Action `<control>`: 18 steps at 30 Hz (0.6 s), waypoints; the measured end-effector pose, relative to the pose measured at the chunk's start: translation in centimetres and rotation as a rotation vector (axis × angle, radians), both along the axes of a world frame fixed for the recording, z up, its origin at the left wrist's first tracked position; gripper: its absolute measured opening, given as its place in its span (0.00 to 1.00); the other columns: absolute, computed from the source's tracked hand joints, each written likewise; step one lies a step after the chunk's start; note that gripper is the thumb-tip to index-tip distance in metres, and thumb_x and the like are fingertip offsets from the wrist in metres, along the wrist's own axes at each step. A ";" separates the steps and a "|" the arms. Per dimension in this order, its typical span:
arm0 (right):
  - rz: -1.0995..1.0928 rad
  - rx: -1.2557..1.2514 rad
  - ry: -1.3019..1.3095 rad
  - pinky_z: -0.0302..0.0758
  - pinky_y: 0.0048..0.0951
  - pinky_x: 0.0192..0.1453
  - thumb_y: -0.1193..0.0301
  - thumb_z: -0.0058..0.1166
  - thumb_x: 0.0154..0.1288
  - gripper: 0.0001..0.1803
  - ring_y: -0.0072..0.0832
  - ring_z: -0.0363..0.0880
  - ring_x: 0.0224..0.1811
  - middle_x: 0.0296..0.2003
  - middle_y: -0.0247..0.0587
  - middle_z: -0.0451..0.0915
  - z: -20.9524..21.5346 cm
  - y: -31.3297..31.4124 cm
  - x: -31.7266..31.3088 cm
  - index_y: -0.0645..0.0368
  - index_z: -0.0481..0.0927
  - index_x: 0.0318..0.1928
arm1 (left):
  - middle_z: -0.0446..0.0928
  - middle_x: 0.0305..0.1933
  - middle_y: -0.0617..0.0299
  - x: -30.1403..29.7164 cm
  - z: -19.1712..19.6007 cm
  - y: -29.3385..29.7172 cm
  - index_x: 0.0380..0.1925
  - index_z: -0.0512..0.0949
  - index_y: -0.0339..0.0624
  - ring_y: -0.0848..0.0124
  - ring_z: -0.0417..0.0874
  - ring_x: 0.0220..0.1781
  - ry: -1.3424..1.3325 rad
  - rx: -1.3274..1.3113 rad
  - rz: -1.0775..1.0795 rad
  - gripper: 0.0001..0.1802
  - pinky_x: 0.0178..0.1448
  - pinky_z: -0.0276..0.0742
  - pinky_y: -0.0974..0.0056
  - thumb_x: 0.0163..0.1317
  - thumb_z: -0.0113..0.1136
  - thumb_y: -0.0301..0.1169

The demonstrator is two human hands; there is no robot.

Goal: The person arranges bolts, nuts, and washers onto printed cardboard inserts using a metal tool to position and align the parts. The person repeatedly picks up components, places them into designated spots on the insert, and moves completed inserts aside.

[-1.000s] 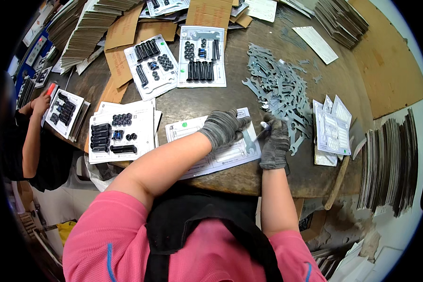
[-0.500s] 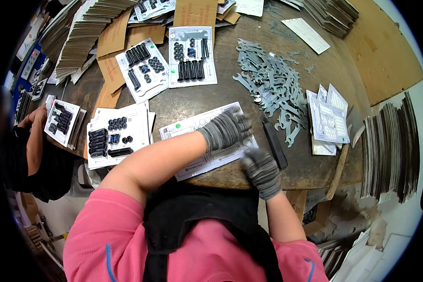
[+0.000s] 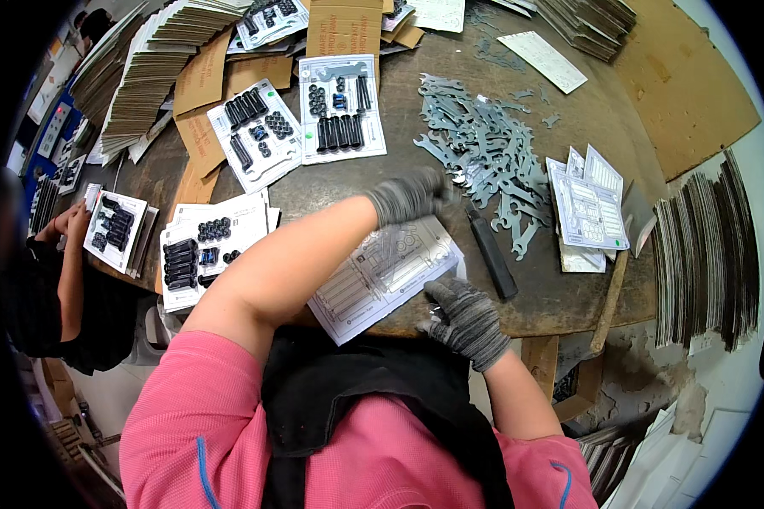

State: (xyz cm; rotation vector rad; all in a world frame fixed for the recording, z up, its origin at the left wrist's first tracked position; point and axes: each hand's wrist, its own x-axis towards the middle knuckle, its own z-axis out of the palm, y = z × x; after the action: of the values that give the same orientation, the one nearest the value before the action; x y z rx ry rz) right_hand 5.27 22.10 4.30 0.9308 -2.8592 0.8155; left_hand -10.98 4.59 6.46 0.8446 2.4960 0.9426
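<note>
My left hand (image 3: 409,196), in a grey glove, reaches across the round table (image 3: 560,297) and hovers at the near edge of a pile of flat grey metal wrenches (image 3: 484,144); motion blur hides whether it grips one. My right hand (image 3: 467,321), also gloved, rests at the table's front edge on the corner of a white printed card (image 3: 382,271) lying flat before me. A black bar-shaped tool (image 3: 492,253) lies just right of the card, between the two hands.
Filled cards with black bolts and washers (image 3: 341,106), (image 3: 255,134), (image 3: 202,248) lie to the left and back. A stack of printed cards (image 3: 587,208) sits on the right. Cardboard stacks (image 3: 140,76) line the back left. Another person's arm (image 3: 68,254) works at far left.
My left hand has moved right from the printed card toward the wrench pile. My right hand has dropped back from the wrenches to the front edge of the table.
</note>
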 end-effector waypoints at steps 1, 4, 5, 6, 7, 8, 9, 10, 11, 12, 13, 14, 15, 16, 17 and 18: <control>-0.006 0.064 -0.060 0.71 0.39 0.44 0.59 0.65 0.40 0.30 0.44 0.74 0.40 0.38 0.46 0.75 0.7 -0.1 0.0 0.58 0.73 0.45 | 0.79 0.32 0.56 -0.3 0.2 -0.9 0.31 0.77 0.38 0.69 0.81 0.36 -0.105 0.217 0.145 0.07 0.41 0.76 0.67 0.51 0.58 0.27; 0.102 0.075 -0.099 0.70 0.38 0.47 0.56 0.64 0.41 0.32 0.43 0.74 0.44 0.42 0.47 0.75 2.3 -0.1 -0.5 0.57 0.73 0.48 | 0.74 0.34 0.57 -0.2 2.6 -3.9 0.43 0.69 0.37 0.66 0.78 0.37 -0.467 0.902 0.368 0.14 0.41 0.78 0.61 0.57 0.55 0.29; 0.159 0.049 -0.088 0.70 0.38 0.49 0.55 0.64 0.42 0.32 0.43 0.73 0.45 0.43 0.48 0.75 2.6 0.0 -0.8 0.56 0.73 0.49 | 0.74 0.34 0.56 0.6 3.2 -4.9 0.46 0.66 0.36 0.66 0.78 0.36 -0.479 0.987 0.434 0.17 0.40 0.79 0.58 0.58 0.55 0.29; 0.143 0.094 0.147 0.69 0.37 0.54 0.54 0.64 0.44 0.33 0.41 0.71 0.51 0.48 0.47 0.73 2.7 0.1 -0.9 0.54 0.72 0.51 | 0.74 0.35 0.56 0.8 3.4 -6.4 0.46 0.66 0.36 0.66 0.78 0.37 -0.488 0.977 0.382 0.17 0.41 0.78 0.58 0.58 0.55 0.29; 0.105 -0.079 0.230 0.66 0.36 0.58 0.54 0.63 0.45 0.33 0.39 0.69 0.54 0.53 0.45 0.70 3.7 0.0 -1.1 0.53 0.72 0.52 | 0.74 0.35 0.57 1.5 3.8 -7.7 0.46 0.67 0.36 0.66 0.78 0.37 -0.499 0.966 0.342 0.18 0.41 0.78 0.59 0.58 0.55 0.30; 0.053 -0.210 0.289 0.66 0.37 0.57 0.56 0.64 0.44 0.33 0.40 0.70 0.53 0.52 0.46 0.71 4.8 -0.3 -1.5 0.54 0.72 0.51 | 0.75 0.36 0.58 2.8 4.4 -8.6 0.47 0.67 0.35 0.68 0.78 0.37 -0.498 0.933 0.371 0.19 0.42 0.77 0.62 0.57 0.56 0.29; 0.006 -0.345 0.343 0.66 0.39 0.57 0.57 0.65 0.43 0.32 0.42 0.70 0.52 0.50 0.47 0.71 6.1 -0.8 -1.9 0.56 0.72 0.50 | 0.76 0.35 0.59 3.6 4.3 -9.8 0.47 0.69 0.33 0.69 0.78 0.36 -0.487 0.874 0.361 0.19 0.43 0.75 0.66 0.56 0.57 0.29; -0.026 -0.482 0.351 0.68 0.38 0.55 0.58 0.65 0.43 0.32 0.42 0.70 0.51 0.50 0.47 0.71 7.2 -1.4 -2.0 0.55 0.72 0.50 | 0.76 0.34 0.59 4.6 4.6 -10.4 0.47 0.69 0.33 0.70 0.78 0.36 -0.501 0.809 0.386 0.20 0.43 0.74 0.66 0.56 0.57 0.29; -0.057 -0.619 0.355 0.69 0.38 0.54 0.59 0.66 0.43 0.31 0.42 0.70 0.50 0.50 0.46 0.70 8.4 -2.0 -2.1 0.54 0.73 0.50 | 0.76 0.33 0.60 5.7 4.8 -11.0 0.46 0.70 0.32 0.71 0.78 0.36 -0.515 0.745 0.413 0.20 0.43 0.74 0.67 0.55 0.58 0.30; -0.097 -0.549 0.483 0.68 0.39 0.54 0.59 0.66 0.42 0.30 0.40 0.71 0.48 0.48 0.45 0.71 9.6 -2.5 -2.3 0.53 0.73 0.49 | 0.76 0.33 0.60 6.8 4.9 -11.4 0.46 0.71 0.31 0.72 0.78 0.36 -0.542 0.783 0.383 0.20 0.41 0.75 0.67 0.54 0.59 0.29; -0.097 -0.580 0.486 0.72 0.35 0.46 0.62 0.66 0.43 0.28 0.38 0.72 0.46 0.46 0.44 0.72 9.9 -3.3 -2.6 0.54 0.73 0.47 | 0.76 0.33 0.59 7.7 4.7 -12.0 0.46 0.71 0.32 0.72 0.78 0.35 -0.547 0.742 0.439 0.20 0.39 0.76 0.66 0.53 0.59 0.28; -0.035 -0.521 0.442 0.74 0.31 0.41 0.63 0.65 0.44 0.27 0.35 0.73 0.44 0.44 0.43 0.72 10.3 -4.3 -3.1 0.55 0.74 0.46 | 0.76 0.33 0.59 8.6 4.6 -12.8 0.45 0.72 0.33 0.71 0.78 0.34 -0.520 0.712 0.447 0.19 0.38 0.77 0.66 0.52 0.60 0.27; 0.006 -0.502 0.365 0.73 0.27 0.36 0.64 0.65 0.44 0.26 0.31 0.73 0.41 0.43 0.42 0.73 10.6 -5.5 -3.6 0.54 0.74 0.46 | 0.76 0.33 0.59 9.4 4.5 -13.3 0.45 0.72 0.33 0.71 0.78 0.34 -0.496 0.683 0.444 0.19 0.37 0.77 0.65 0.51 0.60 0.26; 0.047 -0.484 0.284 0.73 0.23 0.30 0.64 0.65 0.44 0.25 0.28 0.74 0.37 0.42 0.41 0.73 10.8 -6.9 -4.2 0.53 0.74 0.45 | 0.76 0.32 0.59 10.1 4.3 -13.8 0.44 0.72 0.34 0.71 0.78 0.32 -0.466 0.666 0.472 0.18 0.37 0.77 0.66 0.51 0.60 0.24; 0.074 -0.509 0.164 0.72 0.20 0.26 0.65 0.65 0.44 0.24 0.25 0.75 0.34 0.41 0.40 0.74 10.6 -8.6 -4.9 0.52 0.74 0.44 | 0.76 0.32 0.60 10.8 4.8 -14.2 0.43 0.73 0.34 0.72 0.78 0.34 -0.406 0.596 0.450 0.17 0.37 0.77 0.68 0.51 0.61 0.24; 0.173 -0.410 0.223 0.72 0.21 0.26 0.64 0.65 0.44 0.24 0.24 0.75 0.27 0.35 0.40 0.76 10.1 -10.1 -5.7 0.53 0.74 0.44 | 0.76 0.32 0.60 11.5 5.2 -14.8 0.42 0.74 0.34 0.72 0.78 0.33 -0.402 0.560 0.419 0.17 0.37 0.77 0.68 0.51 0.61 0.25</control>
State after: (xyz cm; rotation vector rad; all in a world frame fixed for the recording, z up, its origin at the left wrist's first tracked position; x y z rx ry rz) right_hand -0.38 11.95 14.41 1.1318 -2.3218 1.1712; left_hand 0.51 -10.25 11.67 0.2142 2.1049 1.8019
